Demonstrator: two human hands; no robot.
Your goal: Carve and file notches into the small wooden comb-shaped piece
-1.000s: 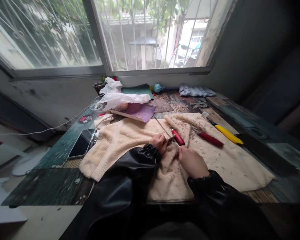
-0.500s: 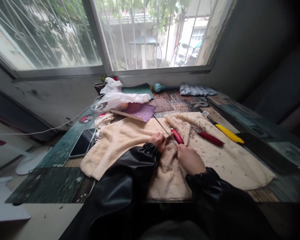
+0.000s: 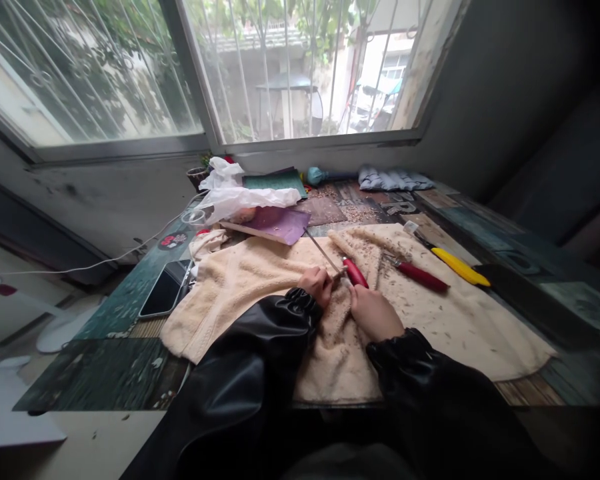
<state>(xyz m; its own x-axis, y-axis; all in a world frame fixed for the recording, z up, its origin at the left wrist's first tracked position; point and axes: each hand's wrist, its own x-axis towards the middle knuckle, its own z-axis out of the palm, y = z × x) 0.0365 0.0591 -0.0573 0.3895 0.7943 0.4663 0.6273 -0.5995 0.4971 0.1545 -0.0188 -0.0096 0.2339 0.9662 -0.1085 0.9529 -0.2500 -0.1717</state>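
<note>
In over the middle of the beige towel (image 3: 240, 273), side by side with only a narrow gap between: left hand (image 3: 316, 285) and right hand (image 3: 376, 315), both in tight! Gripping the near end of a thin rod (image 3: 321, 249) with the right, fingers wrapped around it, and aiming it away to the upper left, far tip just beside the purple sheet (image 3: 286, 225). Pinching a small pale piece (image 3: 343, 272) with the left, fingers curled in, right by the rod; mostly hidden, so impossible to tell its shape. And there, slanting out just ahead of the gap between the hands, the rod, past the left knuckles and across the towel. Just beyond the right fingertips, a red-handled tool (image 3: 356, 274). Further right on the cloth, a dark red tool (image 3: 423, 277), then a yellow tool (image 3: 460, 267), handles towards the near right. Shavings (image 3: 397, 244) all through the folds! Off to the left, a phone (image 3: 166, 288), flat beside the towel. At the back, a crumpled white bag (image 3: 253, 197), well apart from both hands.
</note>
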